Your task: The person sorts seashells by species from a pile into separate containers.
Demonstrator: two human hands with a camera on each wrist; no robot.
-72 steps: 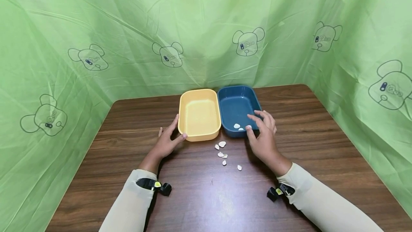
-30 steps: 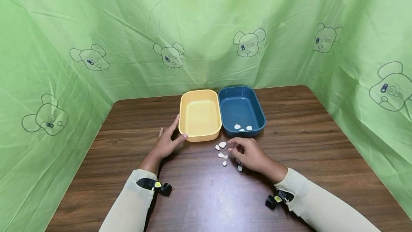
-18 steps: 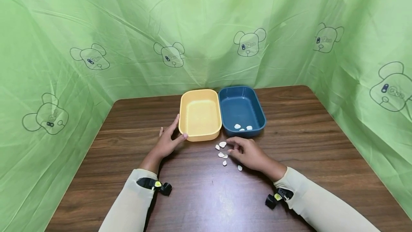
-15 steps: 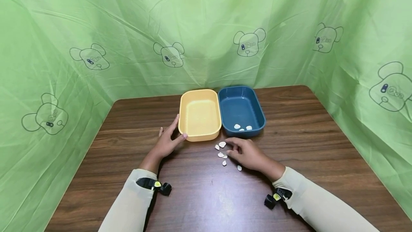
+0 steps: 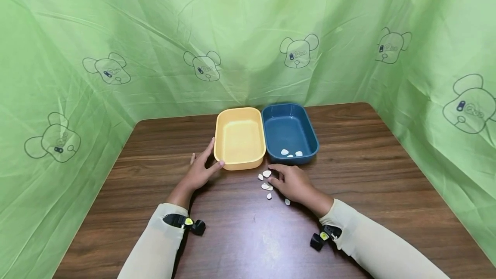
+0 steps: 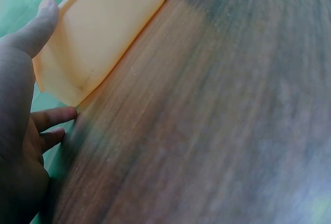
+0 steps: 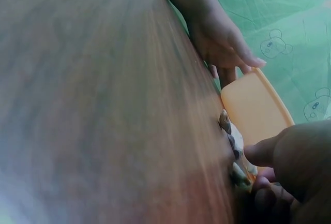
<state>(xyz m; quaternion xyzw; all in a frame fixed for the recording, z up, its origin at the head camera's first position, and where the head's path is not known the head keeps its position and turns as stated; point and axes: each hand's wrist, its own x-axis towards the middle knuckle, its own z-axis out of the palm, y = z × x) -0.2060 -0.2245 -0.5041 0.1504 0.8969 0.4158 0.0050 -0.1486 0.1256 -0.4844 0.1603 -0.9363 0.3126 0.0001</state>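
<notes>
My left hand (image 5: pixel 198 173) lies against the near left corner of the yellow tray (image 5: pixel 239 165), thumb by its rim and fingers extended along its side. My right hand (image 5: pixel 293 182) is low over the table in front of the blue tray (image 5: pixel 288 130). Its thumb and index finger are spread apart beside a small white shell-like piece (image 5: pixel 267 174); the other fingers are curled under. Several similar pieces (image 5: pixel 265 186) lie loosely around it. Three white pieces (image 5: pixel 284 152) rest inside the blue tray at its near end. In the right wrist view, the thumb (image 7: pixel 258 152) is close to the white pieces (image 7: pixel 235 140).
Both trays stand side by side near the back of the brown wooden table (image 5: pixel 232 236). One white piece (image 5: pixel 287 202) lies apart, below the right hand. Green cloth (image 5: pixel 248 33) with printed bear heads hangs around the back and sides.
My right hand has let a white piece go in the blue tray, come back to the loose pieces on the table and edged left. The left hand stays at the yellow tray.
</notes>
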